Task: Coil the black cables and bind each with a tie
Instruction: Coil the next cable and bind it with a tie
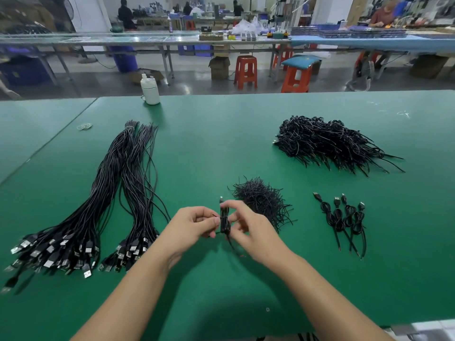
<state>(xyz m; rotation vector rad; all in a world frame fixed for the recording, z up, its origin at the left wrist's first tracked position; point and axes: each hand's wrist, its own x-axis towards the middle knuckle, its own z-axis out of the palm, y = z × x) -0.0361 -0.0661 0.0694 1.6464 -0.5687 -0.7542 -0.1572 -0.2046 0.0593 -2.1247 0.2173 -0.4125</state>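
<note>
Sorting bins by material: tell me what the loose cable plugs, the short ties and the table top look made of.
Cable plugs: bright silvery shells, likely metal, in black, probably plastic, housings. Short ties: thin, stiff black strands holding kinks, probably plastic-coated wire. Table top: matte green sheet with soft sheen, possibly rubber or vinyl mat.

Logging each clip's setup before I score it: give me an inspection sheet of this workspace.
Surface: green mat table, seam at far left.
Job's things: coiled cable held between both hands; pile of ties just beyond; four bound cables in a row to the right; big heap of finished coils far right.
Clutter: white bottle at the far edge; rubber bands far left.
Hands: left hand and right hand both pinch the coil.
Cables: two bundles of uncoiled cables at left, plugs toward the person.
Surroundings: benches, red stools, seated workers behind.
</note>
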